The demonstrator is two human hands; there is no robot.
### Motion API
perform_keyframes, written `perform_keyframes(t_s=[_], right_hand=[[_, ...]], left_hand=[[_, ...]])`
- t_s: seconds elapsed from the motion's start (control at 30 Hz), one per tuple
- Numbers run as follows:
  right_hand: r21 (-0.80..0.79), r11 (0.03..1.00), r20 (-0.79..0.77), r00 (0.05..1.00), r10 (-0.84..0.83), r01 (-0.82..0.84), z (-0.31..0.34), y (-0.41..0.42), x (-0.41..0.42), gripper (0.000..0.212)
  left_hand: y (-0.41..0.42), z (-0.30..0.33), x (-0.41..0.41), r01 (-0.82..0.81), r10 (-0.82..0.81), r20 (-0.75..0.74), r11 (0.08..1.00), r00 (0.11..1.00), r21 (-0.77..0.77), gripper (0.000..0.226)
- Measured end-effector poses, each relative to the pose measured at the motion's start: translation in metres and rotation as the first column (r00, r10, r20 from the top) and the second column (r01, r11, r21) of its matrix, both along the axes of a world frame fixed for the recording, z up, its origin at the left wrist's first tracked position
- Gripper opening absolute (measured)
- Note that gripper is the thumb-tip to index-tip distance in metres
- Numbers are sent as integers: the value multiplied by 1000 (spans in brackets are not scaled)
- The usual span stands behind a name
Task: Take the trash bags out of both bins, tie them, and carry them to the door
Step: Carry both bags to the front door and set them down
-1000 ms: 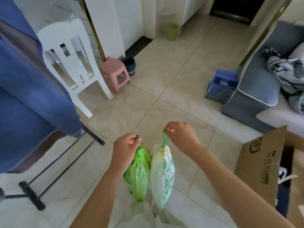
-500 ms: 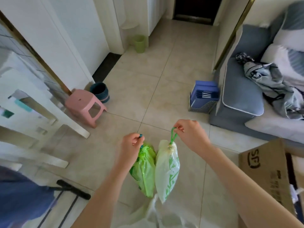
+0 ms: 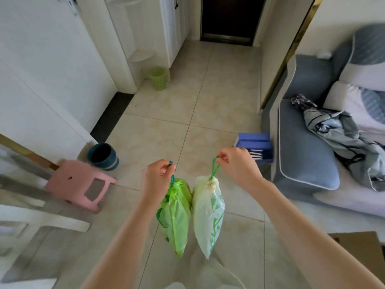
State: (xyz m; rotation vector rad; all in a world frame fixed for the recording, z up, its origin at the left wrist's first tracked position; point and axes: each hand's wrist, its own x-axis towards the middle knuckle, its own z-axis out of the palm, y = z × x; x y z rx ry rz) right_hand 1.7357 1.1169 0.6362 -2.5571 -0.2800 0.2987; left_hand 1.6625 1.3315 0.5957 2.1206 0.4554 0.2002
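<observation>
Green trash bag [image 3: 175, 215] hangs below left hand [image 3: 157, 180]; white trash bag [image 3: 207, 215] below right hand [image 3: 239, 167]. Bags touch side by side, clear of the tiled floor [image 3: 166, 122]. Each hand pinched closed on its drawstring loop, forearms extended forward. Both bags thin, crinkled plastic, cinched at neck, tapering downward. Dark door [image 3: 229, 17] ahead.

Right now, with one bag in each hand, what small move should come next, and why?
Probably keep walking straight toward the dark door. The left hand holds the green bag and the right hand the white bag, both cinched shut by drawstrings, and the tiled floor ahead looks unobstructed.
</observation>
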Motion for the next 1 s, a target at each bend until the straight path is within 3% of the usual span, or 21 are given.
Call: perform_keyframes(t_s=[0.3,1.0], right_hand=[[6,1000,5,1000,-7,7,9,18,202,15],[-19,975,70,973,-219,221,20,47,678,16]], left_hand=[[21,17,200,-32,32,27,999,999,0,14],[70,8,703,200,-203,34,978,979,66,14]])
